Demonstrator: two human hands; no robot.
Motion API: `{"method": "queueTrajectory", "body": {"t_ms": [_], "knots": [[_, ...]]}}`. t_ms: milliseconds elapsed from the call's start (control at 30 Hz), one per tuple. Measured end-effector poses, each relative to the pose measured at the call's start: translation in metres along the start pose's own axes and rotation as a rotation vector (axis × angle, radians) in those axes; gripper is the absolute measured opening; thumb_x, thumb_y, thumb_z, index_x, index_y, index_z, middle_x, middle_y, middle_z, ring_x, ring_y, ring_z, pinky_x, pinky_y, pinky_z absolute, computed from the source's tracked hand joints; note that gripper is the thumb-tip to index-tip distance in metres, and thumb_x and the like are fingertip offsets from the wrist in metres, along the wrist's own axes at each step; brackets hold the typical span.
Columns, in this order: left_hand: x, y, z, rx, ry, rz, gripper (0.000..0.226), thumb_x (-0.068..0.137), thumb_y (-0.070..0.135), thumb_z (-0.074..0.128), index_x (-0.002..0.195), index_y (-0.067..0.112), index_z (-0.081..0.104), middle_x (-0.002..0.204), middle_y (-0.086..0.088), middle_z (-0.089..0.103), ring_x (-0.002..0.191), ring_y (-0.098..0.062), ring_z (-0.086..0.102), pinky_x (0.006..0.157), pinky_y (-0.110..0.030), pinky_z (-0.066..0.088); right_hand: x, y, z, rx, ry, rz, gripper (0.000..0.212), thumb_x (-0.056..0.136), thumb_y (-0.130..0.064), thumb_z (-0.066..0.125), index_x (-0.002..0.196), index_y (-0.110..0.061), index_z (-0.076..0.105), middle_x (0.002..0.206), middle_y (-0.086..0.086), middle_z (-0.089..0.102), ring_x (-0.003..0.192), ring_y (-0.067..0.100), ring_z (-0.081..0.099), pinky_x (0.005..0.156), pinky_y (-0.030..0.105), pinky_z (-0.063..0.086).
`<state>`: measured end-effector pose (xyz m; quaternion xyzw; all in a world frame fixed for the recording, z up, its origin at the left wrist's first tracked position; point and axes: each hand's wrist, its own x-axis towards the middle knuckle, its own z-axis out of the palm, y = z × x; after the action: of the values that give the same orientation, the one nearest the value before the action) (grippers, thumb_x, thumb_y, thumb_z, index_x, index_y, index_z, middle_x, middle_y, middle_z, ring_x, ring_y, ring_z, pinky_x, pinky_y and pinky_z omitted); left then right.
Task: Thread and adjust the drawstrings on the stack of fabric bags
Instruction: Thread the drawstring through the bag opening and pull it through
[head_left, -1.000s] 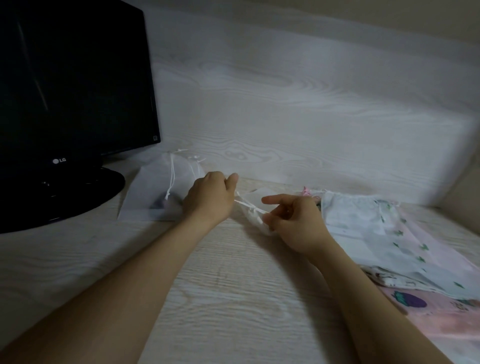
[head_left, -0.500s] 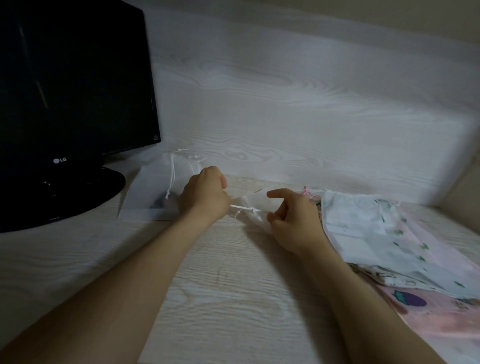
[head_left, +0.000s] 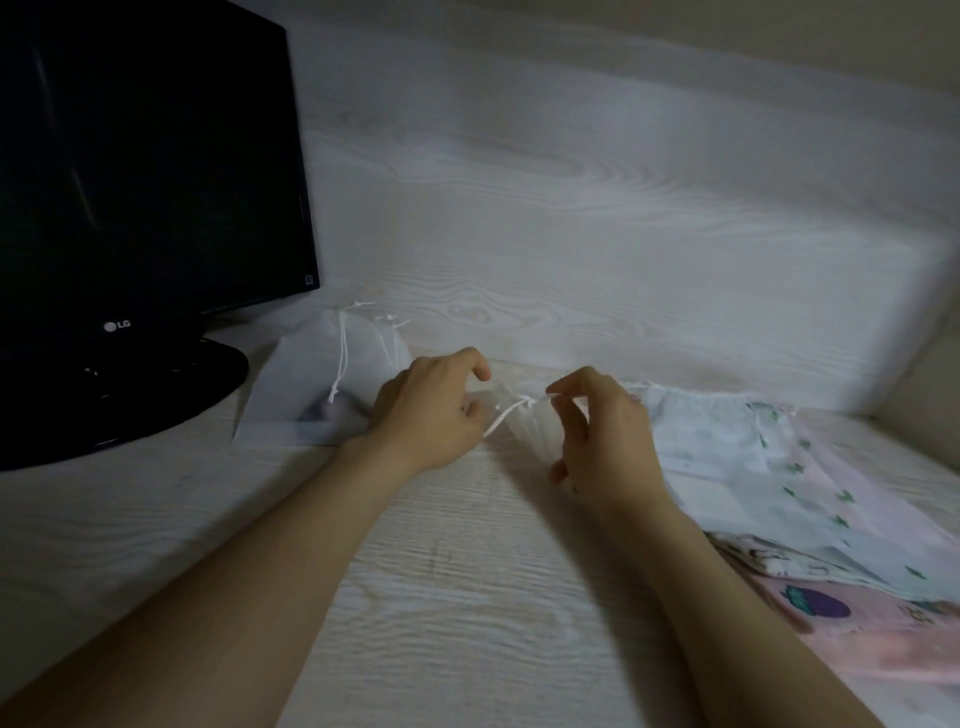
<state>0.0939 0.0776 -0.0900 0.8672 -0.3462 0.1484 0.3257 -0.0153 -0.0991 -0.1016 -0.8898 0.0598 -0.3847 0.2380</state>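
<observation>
Together, curled hands (head_left: 431, 410) on drawstring (head_left: 511, 410).

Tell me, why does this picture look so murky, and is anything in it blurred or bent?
Head view: dim, flat light, with faint reflected streaks on the black monitor; the left hand, right hand and white cord look slightly smeared; the wide lens curves the back panel.
</observation>
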Motion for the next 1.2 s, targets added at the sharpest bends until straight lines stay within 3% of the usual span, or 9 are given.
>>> {"method": "queueTrajectory", "body": {"t_ms": [100,200,400,567,667,833,933,1033,1200], "knots": [[-0.002,-0.002,0.009,-0.077,-0.142,0.167,0.064,0.093,0.025,0.070,0.149,0.041,0.045,0.120,0.013,0.046,0.117,-0.016,0.058,0.097,-0.037,0.052,-0.001,-0.005,0.002,-0.028,0.026,-0.098,0.008,0.107,-0.022,0.050,0.106,-0.029,0.052,0.105,-0.004,0.058,0.061,0.023,0.066,0.061,0.048,0.055],[-0.002,-0.004,0.016,-0.032,-0.172,0.233,0.063,0.095,0.021,0.072,0.149,0.040,0.044,0.136,0.011,0.037,0.127,-0.018,0.044,0.112,-0.045,0.044,-0.003,-0.011,0.002,-0.077,0.026,-0.167,0.006,0.107,-0.024,0.046,0.109,-0.028,0.051,0.100,-0.006,0.060,0.070,0.024,0.063,0.061,0.049,0.053],[0.003,-0.004,0.014,-0.103,-0.048,0.161,0.034,0.101,0.025,0.064,0.133,0.027,0.056,0.135,0.009,0.043,0.122,-0.021,0.042,0.111,-0.051,0.041,-0.004,-0.027,-0.012,0.109,0.226,-0.223,0.006,0.108,-0.017,0.045,0.108,-0.016,0.050,0.083,-0.007,0.058,0.070,0.016,0.055,0.065,0.044,0.047],[0.008,0.005,0.009,-0.489,-0.016,0.072,0.017,0.108,0.032,0.056,0.121,0.030,0.067,0.119,0.012,0.072,0.116,-0.011,0.066,0.105,-0.049,0.052,-0.007,-0.032,-0.015,0.200,0.277,-0.164,0.057,0.096,-0.006,0.059,0.148,-0.018,0.038,0.138,-0.001,0.052,0.101,0.015,0.059,0.084,0.029,0.048],[0.009,0.008,0.005,-0.672,0.027,-0.009,0.017,0.109,0.025,0.055,0.113,0.025,0.072,0.109,0.007,0.078,0.109,-0.013,0.072,0.104,-0.047,0.055,-0.006,-0.028,-0.011,0.176,0.253,-0.063,0.076,0.093,-0.010,0.062,0.158,-0.022,0.025,0.150,0.000,0.042,0.114,0.016,0.054,0.094,0.035,0.050],[0.006,0.016,0.002,-0.904,0.001,-0.130,0.030,0.114,0.028,0.047,0.116,0.010,0.070,0.101,-0.004,0.081,0.094,-0.020,0.078,0.083,-0.034,0.062,-0.002,-0.017,-0.003,0.320,0.069,0.267,0.052,0.090,-0.043,0.054,0.139,-0.026,0.051,0.099,0.001,0.073,0.088,0.018,0.070,0.084,0.048,0.059],[0.009,0.018,-0.001,-0.862,0.081,-0.179,0.036,0.114,0.033,0.046,0.107,0.008,0.070,0.092,-0.008,0.080,0.082,-0.018,0.075,0.074,-0.036,0.062,-0.001,-0.021,-0.001,0.414,0.013,0.277,0.022,0.097,-0.040,0.058,0.090,-0.021,0.067,0.068,-0.005,0.068,0.062,0.019,0.066,0.059,0.052,0.059],[0.012,0.016,-0.011,-0.602,0.270,-0.180,0.038,0.111,0.035,0.049,0.087,0.011,0.066,0.077,-0.005,0.071,0.073,-0.017,0.067,0.072,-0.039,0.055,-0.006,-0.030,0.001,0.510,-0.046,0.313,0.021,0.104,-0.036,0.058,0.102,-0.016,0.066,0.068,0.009,0.072,0.051,0.029,0.069,0.047,0.041,0.057],[0.007,0.010,-0.041,-0.126,0.466,-0.356,0.029,0.102,0.030,0.048,0.077,0.016,0.048,0.076,-0.002,0.054,0.065,-0.013,0.046,0.053,-0.031,0.028,-0.007,-0.034,0.025,0.248,-0.113,0.124,0.021,0.102,-0.030,0.057,0.122,-0.028,0.058,0.069,-0.001,0.072,0.059,0.015,0.070,0.065,0.041,0.059]]}}
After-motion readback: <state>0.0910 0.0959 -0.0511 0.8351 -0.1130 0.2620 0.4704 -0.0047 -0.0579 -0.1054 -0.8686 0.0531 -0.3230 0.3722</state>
